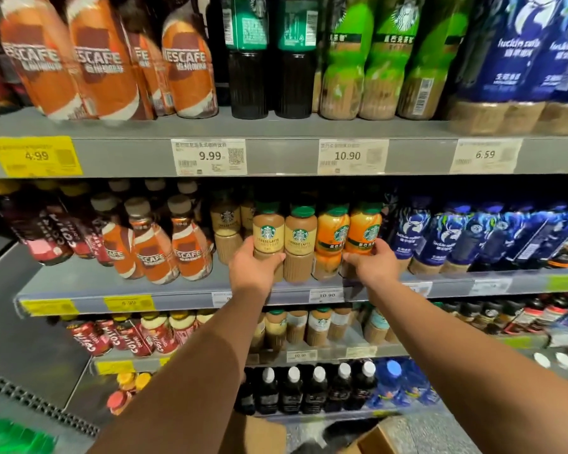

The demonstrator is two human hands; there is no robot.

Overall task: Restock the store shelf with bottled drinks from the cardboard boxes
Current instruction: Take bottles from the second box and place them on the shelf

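On the second grey shelf (191, 288), my left hand (253, 267) grips the lower body of a beige cheese latte bottle (268, 231) with a green cap. A second cheese latte bottle (300, 235) stands right beside it. My right hand (373, 265) grips the base of an orange-labelled coffee bottle (363, 229), next to another orange one (332, 234). All these bottles stand upright at the shelf's front edge. Part of a cardboard box (374, 440) shows at the bottom, below my arms.
Orange Nescafe bottles (153, 250) stand left of my hands and blue coffee bottles (446, 237) right. The top shelf holds Nescafe, dark, green and blue bottles. Lower shelves carry red, beige and black bottles. Price tags (327, 294) line the shelf edges.
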